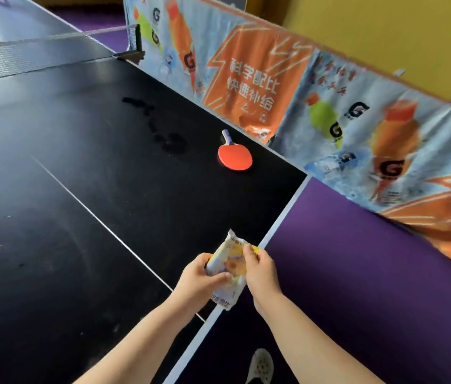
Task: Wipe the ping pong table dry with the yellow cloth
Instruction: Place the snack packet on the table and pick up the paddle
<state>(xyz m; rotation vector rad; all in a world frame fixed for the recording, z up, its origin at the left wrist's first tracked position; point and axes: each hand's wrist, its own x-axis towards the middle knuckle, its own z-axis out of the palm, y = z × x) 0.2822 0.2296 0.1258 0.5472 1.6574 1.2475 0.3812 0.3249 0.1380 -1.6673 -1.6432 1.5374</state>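
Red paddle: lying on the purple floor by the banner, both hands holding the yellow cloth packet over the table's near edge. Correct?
No. The head view shows the red paddle lying on the black ping pong table, near the banner, not on the purple floor. The left hand and right hand do hold the yellow cloth packet over the near edge.

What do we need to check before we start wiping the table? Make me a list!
1. Yellow cloth out of its crinkly white-and-yellow plastic packet: not ok, mostly inside.
2. Packet held in both hands: ok, left hand and right hand grip it.
3. Water spotted on black ping pong table: ok, dark wet patches mid-table.
4. Red round ping pong paddle out of the way: not ok, lies near the patches.
5. Cloth dry: cannot tell.
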